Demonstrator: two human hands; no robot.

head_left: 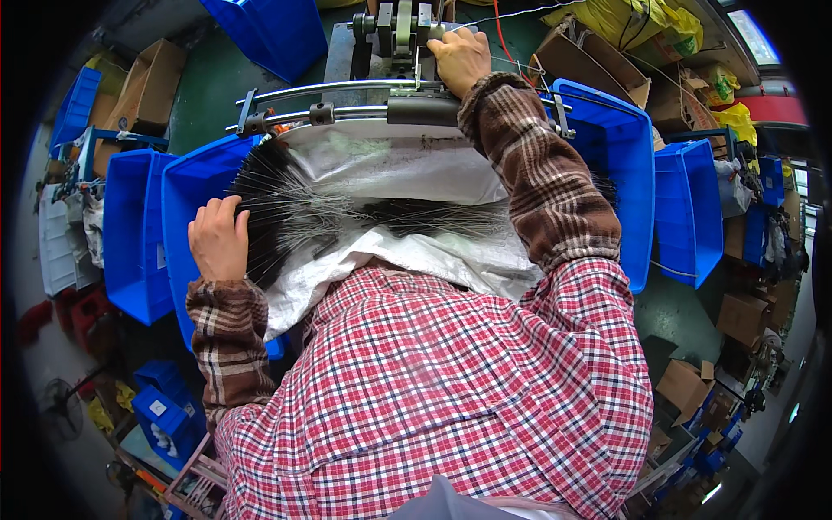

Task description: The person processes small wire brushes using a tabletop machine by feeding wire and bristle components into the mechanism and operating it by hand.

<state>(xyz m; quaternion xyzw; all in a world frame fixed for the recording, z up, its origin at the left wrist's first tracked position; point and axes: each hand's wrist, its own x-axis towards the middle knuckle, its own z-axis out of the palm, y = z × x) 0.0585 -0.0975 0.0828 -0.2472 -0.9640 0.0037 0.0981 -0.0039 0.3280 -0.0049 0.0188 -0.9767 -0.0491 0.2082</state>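
My left hand (219, 238) is at the left end of a spread of thin dark wires (299, 204), above the rim of a blue bin (186, 186). Its fingers are loosely bent, with the thumb apart, and I see nothing held in them. White sheeting (390, 165) lies under and around the wires across my lap. At the top, my right hand (459, 61) is closed against the metal machine (403, 35). Whatever its fingers grip is hidden behind the knuckles.
A metal double rail (347, 113) crosses in front of me below the machine. On the right stands another blue bin (620, 173), partly behind my right sleeve. Cardboard boxes (594, 65) and yellow bags (641, 22) sit at the far right. A red cable runs beside the machine.
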